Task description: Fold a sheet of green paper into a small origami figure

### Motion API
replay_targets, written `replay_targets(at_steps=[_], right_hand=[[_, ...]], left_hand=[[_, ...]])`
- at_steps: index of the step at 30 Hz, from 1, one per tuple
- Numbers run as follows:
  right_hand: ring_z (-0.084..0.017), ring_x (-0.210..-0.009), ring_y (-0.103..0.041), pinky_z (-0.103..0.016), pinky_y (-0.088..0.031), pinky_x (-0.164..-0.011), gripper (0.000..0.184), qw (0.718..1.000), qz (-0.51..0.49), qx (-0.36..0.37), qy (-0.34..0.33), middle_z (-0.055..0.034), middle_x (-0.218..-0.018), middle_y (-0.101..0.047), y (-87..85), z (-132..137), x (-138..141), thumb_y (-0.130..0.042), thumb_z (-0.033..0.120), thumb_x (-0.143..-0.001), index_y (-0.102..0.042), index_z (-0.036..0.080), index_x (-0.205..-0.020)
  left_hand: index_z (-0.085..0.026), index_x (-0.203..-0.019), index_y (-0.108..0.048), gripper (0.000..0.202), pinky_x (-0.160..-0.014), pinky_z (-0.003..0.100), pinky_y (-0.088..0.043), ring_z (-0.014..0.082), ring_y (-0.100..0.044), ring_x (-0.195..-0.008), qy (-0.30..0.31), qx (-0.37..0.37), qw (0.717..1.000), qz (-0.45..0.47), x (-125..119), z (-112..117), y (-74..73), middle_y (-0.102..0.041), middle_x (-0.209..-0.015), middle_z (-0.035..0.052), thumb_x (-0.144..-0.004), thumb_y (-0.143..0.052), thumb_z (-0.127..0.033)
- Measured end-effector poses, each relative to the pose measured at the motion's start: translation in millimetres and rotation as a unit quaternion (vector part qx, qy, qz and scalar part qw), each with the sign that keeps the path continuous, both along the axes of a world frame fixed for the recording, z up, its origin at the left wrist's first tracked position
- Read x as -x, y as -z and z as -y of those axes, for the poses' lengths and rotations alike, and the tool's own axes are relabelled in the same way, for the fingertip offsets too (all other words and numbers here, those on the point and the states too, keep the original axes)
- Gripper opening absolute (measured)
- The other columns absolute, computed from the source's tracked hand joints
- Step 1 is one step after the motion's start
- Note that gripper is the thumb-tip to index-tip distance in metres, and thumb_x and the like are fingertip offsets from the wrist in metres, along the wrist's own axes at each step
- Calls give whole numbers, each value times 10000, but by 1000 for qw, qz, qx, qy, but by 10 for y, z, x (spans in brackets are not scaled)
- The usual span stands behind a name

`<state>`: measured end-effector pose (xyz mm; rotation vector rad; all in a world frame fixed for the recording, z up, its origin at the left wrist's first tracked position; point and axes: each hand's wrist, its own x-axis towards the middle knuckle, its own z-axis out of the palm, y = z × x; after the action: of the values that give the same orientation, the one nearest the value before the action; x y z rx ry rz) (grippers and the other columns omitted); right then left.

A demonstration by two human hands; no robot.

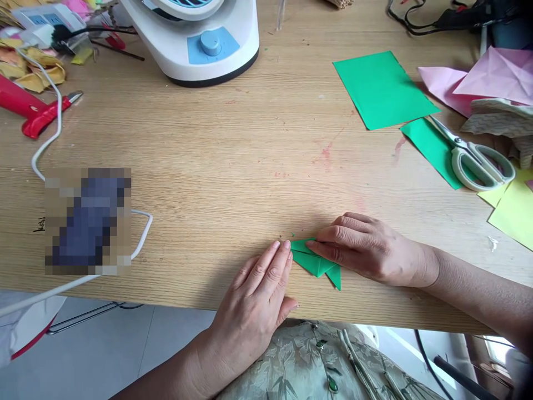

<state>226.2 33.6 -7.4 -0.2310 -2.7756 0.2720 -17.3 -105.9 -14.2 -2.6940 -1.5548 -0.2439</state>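
Observation:
A small folded piece of green paper [315,263] lies on the table near its front edge, with creased flaps and a pointed tip at lower right. My left hand [260,289] lies flat beside it, fingers stretched out and their tips at the paper's left end. From the right, my right hand [368,248] bends over the paper, its fingers closed on the upper right part. The thumb and fingertips there hide some of the folds.
Green sheets [385,91], scissors [478,161], yellow paper [514,205] and pink paper [495,78] lie at right. A white device with a blue knob [211,43] stands at the back. At left are a blurred dark object [89,219], a white cable [144,236] and a red-handled tool [45,114].

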Motion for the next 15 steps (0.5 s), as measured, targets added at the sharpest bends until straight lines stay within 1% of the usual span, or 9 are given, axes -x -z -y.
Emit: replay_targets(at_steps=[2, 7, 10, 15], right_hand=[[-218, -806, -581, -377, -478, -675, 304, 1000, -1, -6, -3, -131, -1055, -725, -7, 5, -24, -403, 122, -1042, -685, 133, -1157], [-224, -856, -588, -381, -498, -726, 301, 1000, -4, -4, 0, -162, -1126, -724, 2, 47, -125, -420, 120, -1041, -671, 64, -1199], [-230, -891, -591, -387, -507, -757, 313, 1000, 7, 2, 14, -159, -1181, -721, 17, 80, -185, -426, 129, -1042, -666, 78, -1237], [-246, -924, -598, -405, -516, -778, 341, 999, 23, -6, 32, -173, -1305, -689, 26, 110, -231, -438, 134, -1035, -644, 72, -1300]], left_hand=[[-31, -1448, -532, 479, -1154, 364, -380, 240, -469, -1431, 5, 1, 1000, 6, -2, -3, 5, -509, -1569, 100, -1075, -396, -299], [-20, -1430, -544, 466, -1158, 352, -374, 240, -503, -1409, 13, -12, 1000, 9, 2, -45, 0, -552, -1529, 118, -1069, -422, -286], [-10, -1405, -566, 456, -1149, 351, -382, 247, -530, -1388, 23, -20, 999, 10, 8, -77, -13, -574, -1505, 131, -1070, -407, -275], [-6, -1413, -555, 464, -1135, 365, -396, 262, -536, -1387, 36, -27, 999, -8, 14, -91, -22, -534, -1538, 128, -1076, -384, -275]])
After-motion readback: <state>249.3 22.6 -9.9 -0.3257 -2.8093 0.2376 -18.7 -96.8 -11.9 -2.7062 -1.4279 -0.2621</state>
